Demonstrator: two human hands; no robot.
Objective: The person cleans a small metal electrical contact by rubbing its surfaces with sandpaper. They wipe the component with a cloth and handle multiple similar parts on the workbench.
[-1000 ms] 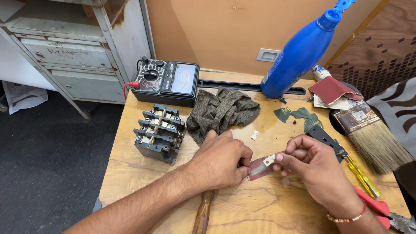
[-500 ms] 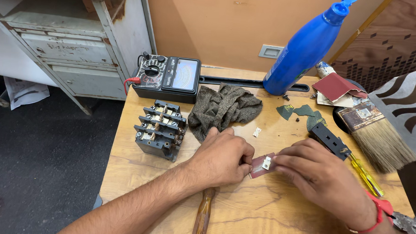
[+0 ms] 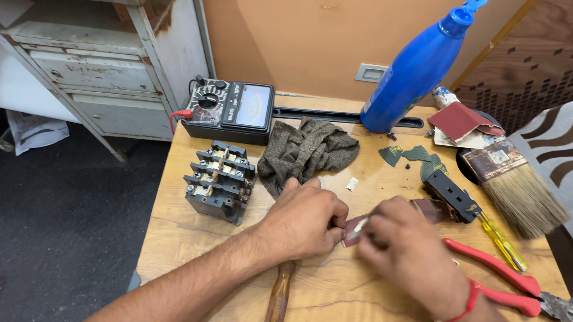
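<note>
Pinching a small strip of reddish sandpaper (image 3: 351, 230) at its left end, the left hand (image 3: 303, 220) rests on the wooden table (image 3: 188, 240) with fingers curled tight. The right hand (image 3: 405, 248) meets it from the right, its fingertips pressed on a small pale metal piece (image 3: 358, 227) that lies against the strip; this hand is blurred, so the exact grip I cannot tell. The strip sits between both hands, near the table middle. Far left stands a dark contactor block (image 3: 220, 181), behind the hands a grey cloth (image 3: 306, 152). Right of the hands lie red-handled pliers (image 3: 498, 276) and a brush (image 3: 511, 181).
</note>
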